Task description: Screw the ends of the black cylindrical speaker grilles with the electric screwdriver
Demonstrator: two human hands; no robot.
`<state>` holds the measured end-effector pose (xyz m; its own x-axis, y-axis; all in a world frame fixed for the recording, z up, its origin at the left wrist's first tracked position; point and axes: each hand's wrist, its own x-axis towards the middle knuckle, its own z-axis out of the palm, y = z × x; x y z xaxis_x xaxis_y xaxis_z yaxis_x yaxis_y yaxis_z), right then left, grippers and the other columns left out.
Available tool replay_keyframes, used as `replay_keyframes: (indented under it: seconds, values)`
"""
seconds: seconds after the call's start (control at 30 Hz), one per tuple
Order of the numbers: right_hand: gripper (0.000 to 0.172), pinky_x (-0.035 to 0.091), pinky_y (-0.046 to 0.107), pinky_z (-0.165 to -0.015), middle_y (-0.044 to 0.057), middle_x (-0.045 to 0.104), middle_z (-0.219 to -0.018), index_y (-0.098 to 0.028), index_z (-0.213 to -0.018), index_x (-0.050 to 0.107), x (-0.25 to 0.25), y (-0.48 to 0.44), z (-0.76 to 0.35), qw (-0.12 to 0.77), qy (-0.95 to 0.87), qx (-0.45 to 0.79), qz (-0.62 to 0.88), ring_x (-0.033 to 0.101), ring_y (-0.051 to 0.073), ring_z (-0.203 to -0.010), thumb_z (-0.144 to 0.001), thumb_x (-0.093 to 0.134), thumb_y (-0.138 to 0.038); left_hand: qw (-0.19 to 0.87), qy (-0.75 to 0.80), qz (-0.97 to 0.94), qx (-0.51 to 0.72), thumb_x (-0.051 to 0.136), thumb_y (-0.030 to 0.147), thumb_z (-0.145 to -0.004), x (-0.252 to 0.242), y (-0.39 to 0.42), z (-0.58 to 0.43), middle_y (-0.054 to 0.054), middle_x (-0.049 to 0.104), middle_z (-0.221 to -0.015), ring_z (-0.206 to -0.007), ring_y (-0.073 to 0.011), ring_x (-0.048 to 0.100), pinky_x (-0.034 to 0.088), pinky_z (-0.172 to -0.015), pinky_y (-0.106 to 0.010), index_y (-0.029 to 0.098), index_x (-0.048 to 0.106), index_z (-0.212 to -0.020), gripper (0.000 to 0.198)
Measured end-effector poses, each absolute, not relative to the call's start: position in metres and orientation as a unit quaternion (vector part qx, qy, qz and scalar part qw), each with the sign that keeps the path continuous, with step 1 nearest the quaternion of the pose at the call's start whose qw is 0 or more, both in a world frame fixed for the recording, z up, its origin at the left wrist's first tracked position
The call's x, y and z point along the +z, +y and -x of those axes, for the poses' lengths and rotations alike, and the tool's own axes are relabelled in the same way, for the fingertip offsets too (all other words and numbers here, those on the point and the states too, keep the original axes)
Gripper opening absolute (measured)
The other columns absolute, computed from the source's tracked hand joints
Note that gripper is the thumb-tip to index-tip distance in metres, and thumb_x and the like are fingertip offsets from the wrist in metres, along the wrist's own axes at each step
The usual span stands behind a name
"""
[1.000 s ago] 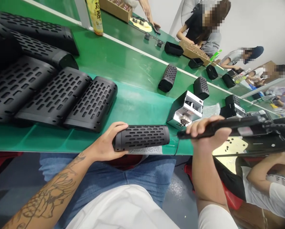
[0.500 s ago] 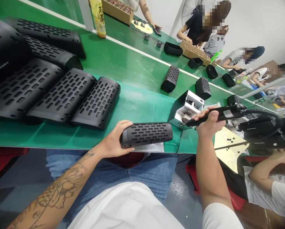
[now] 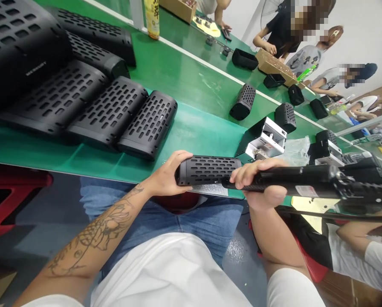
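My left hand [image 3: 168,175] is wrapped around the left end of a black speaker [image 3: 204,171] with slotted holes, lying on its side at the table's front edge. A black electric screwdriver [image 3: 302,181] is gripped in my right hand [image 3: 263,198], its body lying nearly level. The driver's tip end points left and meets the speaker's right end in this view; whether it touches is hard to tell. Behind my right hand stands a black and silver screw feeder [image 3: 264,143], its front partly hidden by my fingers.
Several similar speakers [image 3: 149,123] stand in a group on the left of the green table [image 3: 204,128]. Farther back is another speaker [image 3: 244,101]. A clear plastic bag [image 3: 296,150] lies right of the feeder. Several people work across the table; one sits close on my right.
The screwdriver has come from the screw feeder leftward and down to the speaker's right end. My left hand still holds the speaker. The view has shifted a little.
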<state>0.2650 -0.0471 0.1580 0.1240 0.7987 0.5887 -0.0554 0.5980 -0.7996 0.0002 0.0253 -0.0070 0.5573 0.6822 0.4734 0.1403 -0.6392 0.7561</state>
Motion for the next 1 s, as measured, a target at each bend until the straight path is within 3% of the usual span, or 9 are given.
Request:
replay_keyframes:
  seconds: [0.23, 0.4, 0.73, 0.83, 0.93, 1.0]
  values:
    - [0.034, 0.063, 0.030, -0.052, -0.008, 0.065, -0.061, -0.029, -0.095, 0.072, 0.150, -0.037, -0.262, 0.646, -0.601, 0.387, 0.268, 0.061, 0.014, -0.043, -0.101, 0.093, -0.055, 0.324, 0.243, -0.822, 0.399, 0.106, 0.042, -0.087, -0.009, 0.027, 0.000, -0.021, 0.056, -0.172, -0.159, -0.0448, 0.065, 0.061, -0.133, -0.063, 0.032, 0.040, -0.181, 0.115]
    - [0.029, 0.063, 0.028, -0.052, -0.007, 0.066, -0.061, -0.028, -0.098, 0.076, 0.150, -0.037, -0.261, 0.621, -0.620, 0.420, 0.234, 0.061, 0.013, -0.044, -0.099, 0.096, -0.049, 0.311, 0.249, -0.832, 0.386, 0.104, 0.046, -0.089, -0.005, 0.027, 0.001, -0.021, 0.058, -0.170, -0.157, -0.0452, 0.067, 0.062, -0.131, -0.064, 0.031, 0.040, -0.180, 0.112]
    - [0.029, 0.058, 0.027, -0.048, -0.009, 0.063, -0.058, -0.029, -0.095, 0.074, 0.144, -0.036, -0.252, 0.616, -0.621, 0.427, 0.231, 0.057, 0.012, -0.041, -0.098, 0.096, -0.047, 0.313, 0.265, -0.827, 0.384, 0.106, 0.045, -0.085, -0.005, 0.027, 0.001, -0.021, 0.060, -0.170, -0.157, -0.0446, 0.068, 0.062, -0.132, -0.062, 0.030, 0.045, -0.178, 0.113]
    - [0.037, 0.057, 0.028, -0.046, -0.009, 0.062, -0.058, -0.029, -0.094, 0.071, 0.144, -0.040, -0.254, 0.624, -0.615, 0.411, 0.252, 0.056, 0.013, -0.040, -0.097, 0.096, -0.056, 0.298, 0.255, -0.833, 0.390, 0.104, 0.042, -0.088, -0.005, 0.027, 0.003, -0.021, 0.060, -0.170, -0.157, -0.0442, 0.068, 0.061, -0.133, -0.062, 0.030, 0.042, -0.180, 0.111]
    - [0.046, 0.058, 0.029, -0.047, -0.010, 0.061, -0.057, -0.029, -0.098, 0.071, 0.151, -0.034, -0.284, 0.669, -0.581, 0.352, 0.301, 0.056, 0.013, -0.038, -0.100, 0.089, -0.070, 0.284, 0.263, -0.833, 0.396, 0.102, 0.039, -0.089, -0.007, 0.024, 0.003, -0.021, 0.060, -0.169, -0.157, -0.0446, 0.068, 0.062, -0.132, -0.064, 0.030, 0.040, -0.181, 0.111]
    - [0.045, 0.057, 0.029, -0.046, -0.010, 0.060, -0.058, -0.028, -0.100, 0.071, 0.158, -0.019, -0.318, 0.717, -0.539, 0.257, 0.360, 0.056, 0.013, -0.039, -0.101, 0.088, -0.069, 0.281, 0.271, -0.832, 0.394, 0.101, 0.038, -0.088, -0.007, 0.022, 0.003, -0.021, 0.060, -0.169, -0.156, -0.0443, 0.069, 0.063, -0.130, -0.064, 0.030, 0.040, -0.181, 0.111]
